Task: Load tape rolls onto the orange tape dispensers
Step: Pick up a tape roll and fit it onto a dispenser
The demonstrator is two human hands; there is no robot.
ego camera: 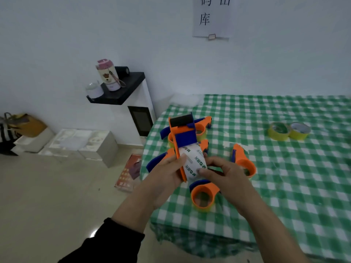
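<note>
Holding what, at centre frame? (Desk)

My left hand (167, 173) grips the orange plastic tape dispenser with a blue flap and black roller (182, 133), raised over the table's near-left edge, roller end toward 12 o'clock. (Me)

And the other hand? (Desk)

My right hand (222, 173) curls its fingers round the white tape roll printed with green lettering (193, 164), which lies against the dispenser's orange side plate. Both hands sit close together, meeting at that roll. (Me)

Where does everything else lie? (Desk)

On the table under a green-and-white checked cloth (284, 186). A second orange dispenser (243, 162) rests at 3 o'clock from the roll, just beyond my right hand. A third orange dispenser (203, 196) sits at 6 o'clock, near the table's front edge. Further orange-and-blue dispensers (201, 128) lie behind the raised one, partly hidden. Two yellow tape rolls (288, 130) stand touching each other at 2 o'clock, well apart from my hands. (Me)
</note>
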